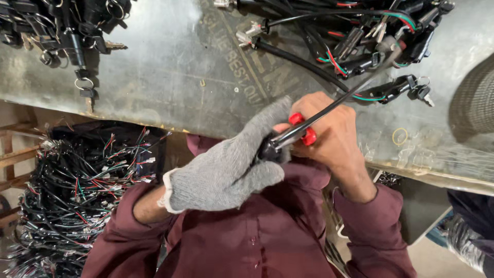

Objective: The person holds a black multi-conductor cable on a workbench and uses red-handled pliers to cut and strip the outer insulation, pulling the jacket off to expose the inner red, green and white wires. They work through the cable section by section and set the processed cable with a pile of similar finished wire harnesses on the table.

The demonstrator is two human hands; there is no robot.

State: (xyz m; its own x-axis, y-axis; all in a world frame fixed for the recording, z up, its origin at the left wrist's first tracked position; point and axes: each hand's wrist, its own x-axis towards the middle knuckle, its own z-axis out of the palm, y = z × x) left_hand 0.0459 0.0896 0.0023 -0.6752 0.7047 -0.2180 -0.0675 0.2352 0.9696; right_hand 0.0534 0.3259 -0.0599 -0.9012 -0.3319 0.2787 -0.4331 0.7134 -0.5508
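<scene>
Nearest the camera, maroon shirt sleeves (242,242) are framing the view, soft and creased, and just above them the left hand (226,164), wearing a grey knitted glove with a white cuff, is curling shut around a small black part (268,150) at the near end of a black sheathed cable (334,103). The bare right hand (329,134) is closing on the red handles of a pair of pliers (302,128), whose bright metal head is lying against that black part — whether the jaws are biting it cannot be told, since the glove is covering the joint. Both hands are touching, working over the near edge of a dull, scratched sheet-metal table (170,67). The cable is running up and right across the table into a tangled heap of black cables (360,36) with red, green and white wires and small metal keys on rings. Faded stencilled lettering (242,56) is slanting across the middle of the metal, dark on grey. A thin yellow rubber band (400,136) is lying flat near the right edge. At the far left corner, a pile of black key-and-lock parts (56,31) is spilling over the table. Below the table's edge on the left, a dark bin (87,180) is holding a dense mass of thin wire harnesses — black, red and green.
</scene>
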